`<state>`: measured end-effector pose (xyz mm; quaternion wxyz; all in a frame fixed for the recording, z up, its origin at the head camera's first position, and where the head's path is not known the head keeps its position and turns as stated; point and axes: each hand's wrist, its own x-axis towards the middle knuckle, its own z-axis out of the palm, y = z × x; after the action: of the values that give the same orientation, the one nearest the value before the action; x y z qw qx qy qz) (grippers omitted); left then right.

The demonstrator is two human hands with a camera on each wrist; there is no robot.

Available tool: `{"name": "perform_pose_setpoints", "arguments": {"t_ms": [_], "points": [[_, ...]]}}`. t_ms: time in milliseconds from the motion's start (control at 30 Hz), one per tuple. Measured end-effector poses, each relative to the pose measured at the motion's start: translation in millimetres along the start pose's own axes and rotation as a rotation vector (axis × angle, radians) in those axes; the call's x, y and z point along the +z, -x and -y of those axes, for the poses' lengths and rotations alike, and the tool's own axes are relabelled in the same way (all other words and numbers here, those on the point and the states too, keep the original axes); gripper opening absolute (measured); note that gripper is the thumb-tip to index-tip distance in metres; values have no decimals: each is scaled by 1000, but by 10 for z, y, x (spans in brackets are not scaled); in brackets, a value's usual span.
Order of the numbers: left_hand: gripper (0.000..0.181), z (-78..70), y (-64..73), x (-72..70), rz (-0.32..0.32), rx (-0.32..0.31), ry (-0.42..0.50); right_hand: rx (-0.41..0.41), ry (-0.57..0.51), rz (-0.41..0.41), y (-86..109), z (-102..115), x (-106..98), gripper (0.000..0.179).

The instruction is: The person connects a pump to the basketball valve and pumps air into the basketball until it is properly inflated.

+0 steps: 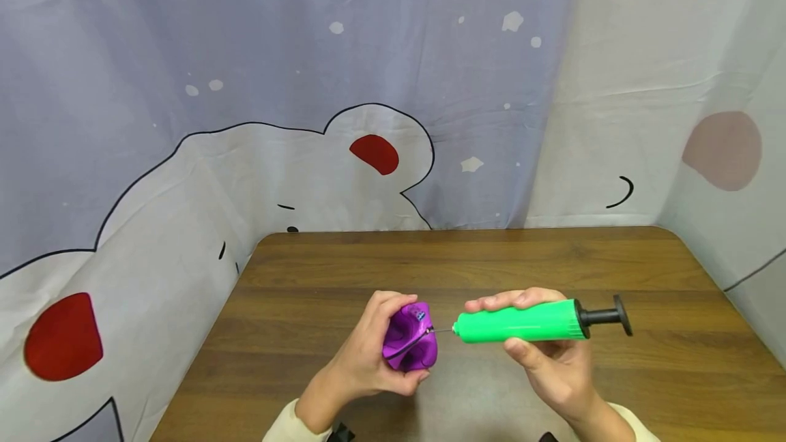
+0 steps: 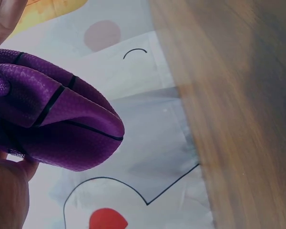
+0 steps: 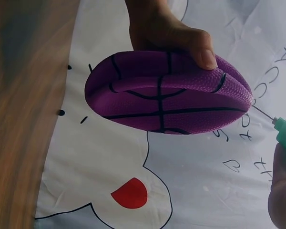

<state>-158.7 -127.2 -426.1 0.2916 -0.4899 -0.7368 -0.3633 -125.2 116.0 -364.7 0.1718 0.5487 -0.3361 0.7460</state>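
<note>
Purple ball: a deflated, pebbled purple rubber ball with black seam lines, folded in on itself, held above the brown wood-grain counter.
Left hand: the left hand has its fingers and thumb bent round opposite edges of the ball, which sits between them.
Green pump: a bright green plastic cylindrical hand pump, lying nearly level beside the ball, in the right hand, fingers along the upper side and thumb below.
Needle: a thin metal needle bridges pump and ball, its tip at the ball's end; how deep it goes, if at all, I cannot tell.
Black handle: the black T-shaped plunger handle stands out from the pump's far end, no fingers on it.
Step in hand: seemingly joining needle and ball for inflating.
Next move: probably calls for seating the needle straight, the ball steadied, before any hand takes the handle; a sideways tilt could bend the needle.
</note>
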Motion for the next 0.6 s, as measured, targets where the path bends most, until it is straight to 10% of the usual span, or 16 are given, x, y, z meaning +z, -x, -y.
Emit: {"name": "perform_pose_setpoints", "arguments": {"t_ms": [600], "points": [[79, -62, -40, 31, -38, -10, 19, -52, 203, 80, -226, 101, 108, 33]]}}
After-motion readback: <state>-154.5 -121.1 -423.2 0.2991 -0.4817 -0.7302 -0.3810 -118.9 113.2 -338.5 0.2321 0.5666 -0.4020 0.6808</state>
